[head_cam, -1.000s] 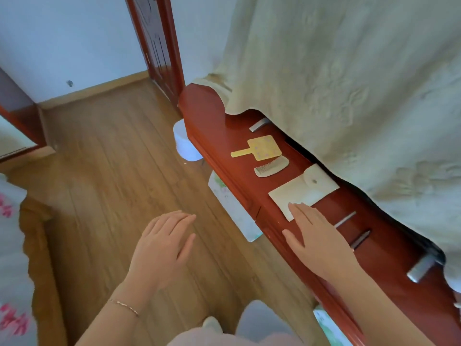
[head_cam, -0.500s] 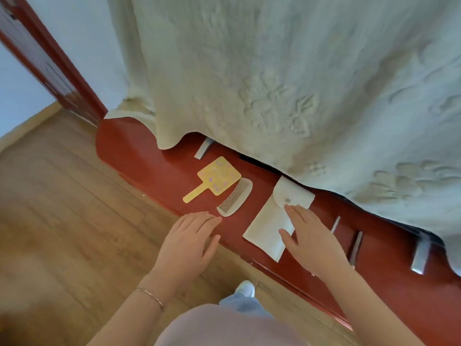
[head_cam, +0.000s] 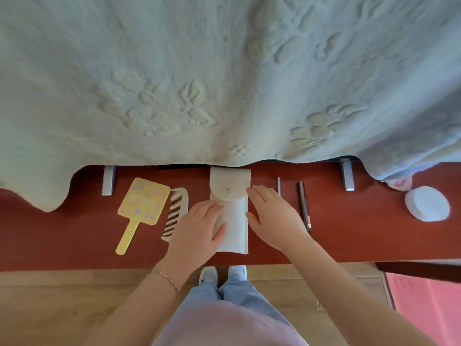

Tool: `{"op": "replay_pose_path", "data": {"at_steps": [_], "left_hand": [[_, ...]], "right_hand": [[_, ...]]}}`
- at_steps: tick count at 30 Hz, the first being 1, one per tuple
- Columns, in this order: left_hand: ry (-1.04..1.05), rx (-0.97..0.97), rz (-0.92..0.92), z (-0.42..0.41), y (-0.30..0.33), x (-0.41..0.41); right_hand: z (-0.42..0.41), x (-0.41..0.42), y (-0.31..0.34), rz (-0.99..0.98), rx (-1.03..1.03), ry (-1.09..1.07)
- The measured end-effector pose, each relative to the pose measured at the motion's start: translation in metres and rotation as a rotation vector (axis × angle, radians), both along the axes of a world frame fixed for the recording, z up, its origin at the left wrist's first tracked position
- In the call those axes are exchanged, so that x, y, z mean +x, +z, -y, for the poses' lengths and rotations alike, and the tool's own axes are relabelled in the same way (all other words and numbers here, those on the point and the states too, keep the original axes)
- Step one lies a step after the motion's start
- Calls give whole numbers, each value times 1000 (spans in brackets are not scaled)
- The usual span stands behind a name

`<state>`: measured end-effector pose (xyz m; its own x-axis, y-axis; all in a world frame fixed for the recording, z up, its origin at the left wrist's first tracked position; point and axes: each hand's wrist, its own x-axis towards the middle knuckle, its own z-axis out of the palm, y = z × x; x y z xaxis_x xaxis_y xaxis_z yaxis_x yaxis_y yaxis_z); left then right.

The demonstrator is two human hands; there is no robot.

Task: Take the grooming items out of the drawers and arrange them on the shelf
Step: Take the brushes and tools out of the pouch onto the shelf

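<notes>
On the red wooden shelf (head_cam: 349, 245) lies a cream pouch (head_cam: 233, 193) with a snap flap, set upright in the middle. My left hand (head_cam: 199, 228) rests flat on the pouch's left edge. Against its right edge lies my right hand (head_cam: 274, 216), also flat, fingers apart. Left of the pouch are a pale comb (head_cam: 175, 211) and a yellow hand mirror (head_cam: 141, 208). To the right lie a thin metal tool (head_cam: 279, 187) and a dark pencil-like stick (head_cam: 304, 206). A white round case (head_cam: 427, 207) sits at the far right.
A pale embossed cloth (head_cam: 224, 83) hangs over the back of the shelf and hides what is behind. Two metal brackets (head_cam: 109, 181) (head_cam: 347, 177) stand under its hem. Wood floor and my feet (head_cam: 222, 273) are below the shelf edge; a pink mat (head_cam: 429, 303) lies at the lower right.
My view has swung to face the shelf square on. The left hand has come up from beside the shelf onto the pouch, and the pouch now lies straight between both hands.
</notes>
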<state>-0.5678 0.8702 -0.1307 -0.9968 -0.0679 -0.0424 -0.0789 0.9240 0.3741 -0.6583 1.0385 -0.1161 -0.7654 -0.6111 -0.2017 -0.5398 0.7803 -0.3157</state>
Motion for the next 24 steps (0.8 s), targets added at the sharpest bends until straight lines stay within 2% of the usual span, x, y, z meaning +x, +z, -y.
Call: {"op": "replay_pose_path", "data": {"at_steps": [5,10,18,21,24], "left_hand": [[-71,-31,94,2,-12,-1],[-76,-118,41,-8,-15,0],[-41,9,28,-11,-22,-2],[97,269,42,-11,-22,-4],[409,638,-19,-10,-7,-15]], "right_hand": [[21,-10,-13,-140,-22,30],[31,-21,-25,-180,-40,141],[34,-38,-30,-385,-70,325],[38,-40,-28,-361,-103,288],[37,-34,-23,-356,-219,226]]}}
